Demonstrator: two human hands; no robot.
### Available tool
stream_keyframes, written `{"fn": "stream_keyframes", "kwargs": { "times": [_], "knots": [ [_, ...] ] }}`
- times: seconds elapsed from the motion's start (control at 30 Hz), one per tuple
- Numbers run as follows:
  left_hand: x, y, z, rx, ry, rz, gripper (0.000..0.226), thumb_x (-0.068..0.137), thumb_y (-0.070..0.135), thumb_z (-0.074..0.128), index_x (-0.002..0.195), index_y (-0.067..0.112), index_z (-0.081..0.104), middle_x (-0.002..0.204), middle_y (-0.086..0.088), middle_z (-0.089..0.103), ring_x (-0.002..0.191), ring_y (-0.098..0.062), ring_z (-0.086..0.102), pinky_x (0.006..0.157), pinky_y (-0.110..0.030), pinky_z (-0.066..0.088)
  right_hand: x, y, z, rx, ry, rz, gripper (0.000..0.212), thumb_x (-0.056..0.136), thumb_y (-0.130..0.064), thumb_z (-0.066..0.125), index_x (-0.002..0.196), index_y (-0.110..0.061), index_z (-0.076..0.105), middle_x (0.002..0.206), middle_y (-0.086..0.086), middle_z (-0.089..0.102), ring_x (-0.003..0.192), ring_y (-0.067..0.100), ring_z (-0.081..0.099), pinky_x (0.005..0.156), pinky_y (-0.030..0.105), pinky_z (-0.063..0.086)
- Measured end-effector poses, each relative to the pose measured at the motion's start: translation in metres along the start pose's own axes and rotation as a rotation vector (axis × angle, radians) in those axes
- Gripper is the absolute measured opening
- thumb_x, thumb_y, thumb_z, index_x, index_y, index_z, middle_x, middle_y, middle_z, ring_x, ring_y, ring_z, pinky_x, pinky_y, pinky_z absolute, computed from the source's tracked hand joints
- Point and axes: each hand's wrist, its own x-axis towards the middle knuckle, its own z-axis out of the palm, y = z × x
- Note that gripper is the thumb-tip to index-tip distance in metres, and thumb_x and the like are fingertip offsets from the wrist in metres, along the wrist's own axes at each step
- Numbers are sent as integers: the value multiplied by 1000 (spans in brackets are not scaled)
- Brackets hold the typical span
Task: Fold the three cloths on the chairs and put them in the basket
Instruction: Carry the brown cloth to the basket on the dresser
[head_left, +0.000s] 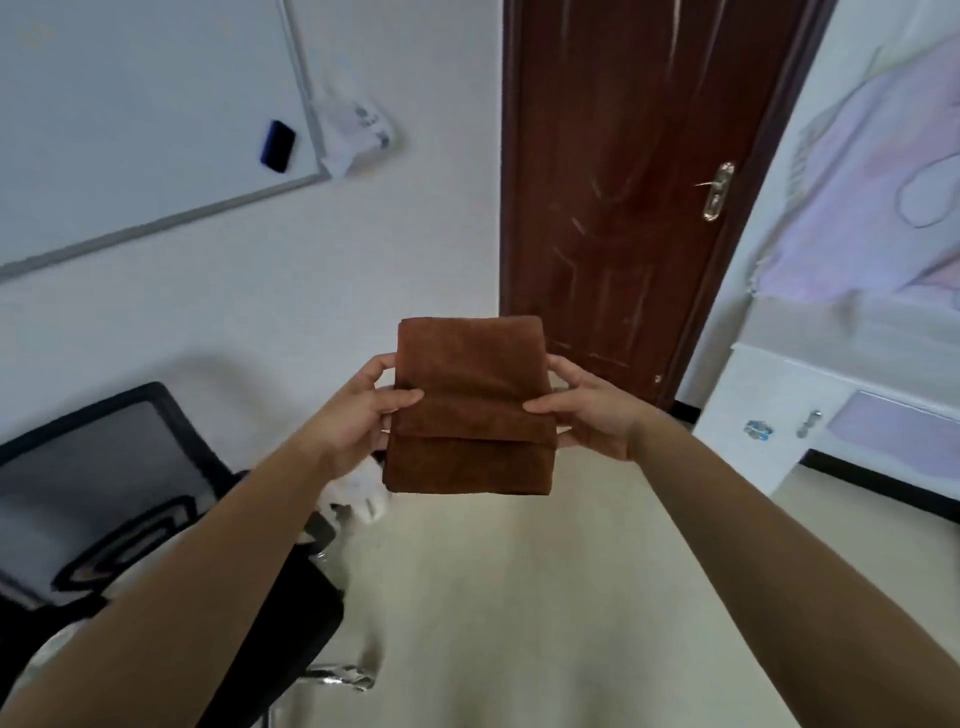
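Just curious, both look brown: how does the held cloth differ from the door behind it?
The cloth is a lighter, matte brown; the door is darker, reddish and glossy. The cloth is folded and held by the left hand and right hand; the door stands upright. Both are brown.

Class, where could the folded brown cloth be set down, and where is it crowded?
Free: pale bare floor between the black mesh office chair and the white cabinet, in front of the dark wooden door. Crowded: white objects beside the chair, below the left hand.

No legible text, seemingly.
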Motion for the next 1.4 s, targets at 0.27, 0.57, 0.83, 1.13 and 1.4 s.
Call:
{"fn": "stream_keyframes", "kwargs": {
  "times": [0.27, 0.57, 0.83, 1.13, 1.4],
  "knots": [
    [131, -5, 267, 77, -323, -47, 45, 90, 11, 65, 128, 30, 52, 109, -1, 69, 90, -18, 67, 73, -37, 54, -130, 30, -236, 130, 359, 26, 57, 89, 0, 65, 134, -35, 53, 122, 6, 68, 101, 22, 67, 88, 43, 58],
    [291, -13, 443, 122, -570, -79, 43, 90, 10, 65, 127, 29, 54, 107, 1, 70, 92, -20, 66, 75, -40, 54, -146, 53, -416, 263, 618, 41, 54, 88, 0, 65, 130, -33, 58, 121, 4, 70, 101, 25, 69, 87, 43, 58],
    [467, 24, 568, 123, -737, -93, 45, 88, 8, 66, 125, 31, 56, 110, -2, 72, 98, -24, 68, 81, -42, 54, -107, 11, -573, 281, 797, 17, 52, 87, -2, 66, 127, -34, 60, 123, 3, 69, 100, 25, 67, 89, 44, 57],
    [583, 34, 731, 267, -919, -127, 43, 91, 11, 64, 128, 30, 52, 114, -1, 70, 97, -24, 69, 77, -39, 55, -116, 20, -729, 389, 977, 27, 48, 86, -3, 67, 122, -34, 63, 120, 5, 69, 99, 26, 67, 78, 41, 58],
    [693, 25, 869, 312, -818, -143, 44, 91, 10, 64, 129, 28, 51, 119, -5, 67, 100, -28, 67, 75, -39, 54, -94, 38, -915, 416, 938, 24, 50, 85, -3, 66, 125, -33, 62, 119, 4, 70, 98, 26, 69, 83, 42, 59]
  ]
}}
